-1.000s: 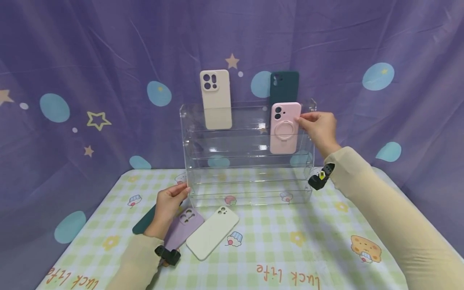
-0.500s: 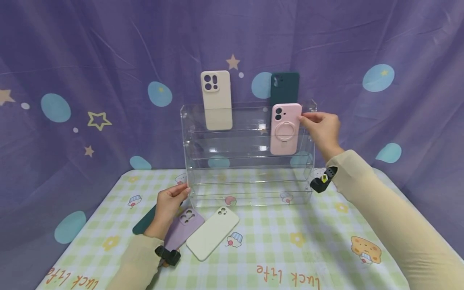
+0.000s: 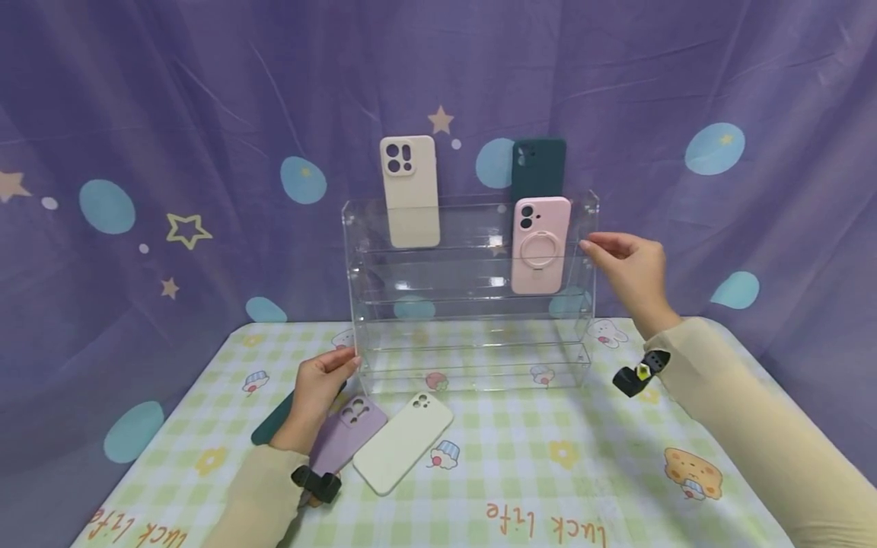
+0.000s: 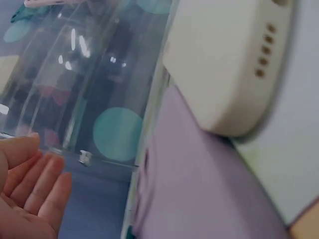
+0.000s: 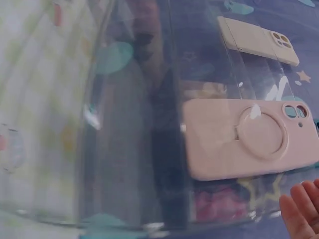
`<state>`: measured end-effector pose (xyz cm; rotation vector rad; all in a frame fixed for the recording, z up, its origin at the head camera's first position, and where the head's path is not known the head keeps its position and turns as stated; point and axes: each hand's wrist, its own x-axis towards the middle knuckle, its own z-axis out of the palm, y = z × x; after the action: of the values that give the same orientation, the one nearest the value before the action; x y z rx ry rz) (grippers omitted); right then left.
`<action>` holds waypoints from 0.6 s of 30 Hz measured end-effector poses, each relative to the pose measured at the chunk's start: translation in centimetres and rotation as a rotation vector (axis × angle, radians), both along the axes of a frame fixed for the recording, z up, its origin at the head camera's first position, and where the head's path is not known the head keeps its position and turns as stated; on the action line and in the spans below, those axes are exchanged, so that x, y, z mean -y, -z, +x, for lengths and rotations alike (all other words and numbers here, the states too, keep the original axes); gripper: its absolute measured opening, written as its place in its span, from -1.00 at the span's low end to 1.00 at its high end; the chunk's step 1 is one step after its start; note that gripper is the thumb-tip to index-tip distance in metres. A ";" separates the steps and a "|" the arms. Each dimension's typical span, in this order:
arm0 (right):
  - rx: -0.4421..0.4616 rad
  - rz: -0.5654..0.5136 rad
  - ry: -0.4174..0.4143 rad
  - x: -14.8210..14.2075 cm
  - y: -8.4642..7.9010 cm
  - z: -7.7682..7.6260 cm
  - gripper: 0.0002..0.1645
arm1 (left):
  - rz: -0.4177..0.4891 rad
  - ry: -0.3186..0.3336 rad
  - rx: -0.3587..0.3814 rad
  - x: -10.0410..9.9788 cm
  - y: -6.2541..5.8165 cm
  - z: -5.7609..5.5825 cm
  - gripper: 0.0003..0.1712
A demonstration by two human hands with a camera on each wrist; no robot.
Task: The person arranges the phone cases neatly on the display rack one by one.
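In the head view, a clear acrylic display rack [image 3: 473, 331] stands on the table. On its second tier leans a pink phone case [image 3: 538, 274] with a ring on its back. A dark green case [image 3: 541, 164] stands behind it and a cream case [image 3: 411, 198] at the upper left. My right hand [image 3: 633, 274] is just right of the rack, apart from the pink case, fingers loosely bent and holding nothing. My left hand [image 3: 318, 388] touches the rack's lower left side with thumb and fingertips. In the left wrist view its fingers [image 4: 47, 191] extend along the outer side.
Before the rack's left end lie a pale cream-green case [image 3: 404, 445], a purple case [image 3: 349, 430] and another dark green case [image 3: 274, 418], partly hidden by my left arm. A checked cloth [image 3: 507, 487] covers the table; a purple curtain [image 3: 205, 114] hangs behind.
My right hand has let go of the pink case's right edge and moved right and down. The pink case stays leaning in the rack. My left hand keeps its place.
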<state>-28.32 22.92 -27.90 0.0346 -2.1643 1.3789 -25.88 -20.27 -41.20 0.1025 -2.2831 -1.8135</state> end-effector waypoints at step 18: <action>0.114 0.075 -0.029 -1.9 10.2 3.5 -0.55 | -0.032 0.167 -0.165 -3.7 -2.3 4.6 -0.66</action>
<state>-24.85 24.80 -38.07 0.0158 -2.3178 1.3452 -21.26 -16.53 -38.92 -0.2414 -2.2617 -1.7874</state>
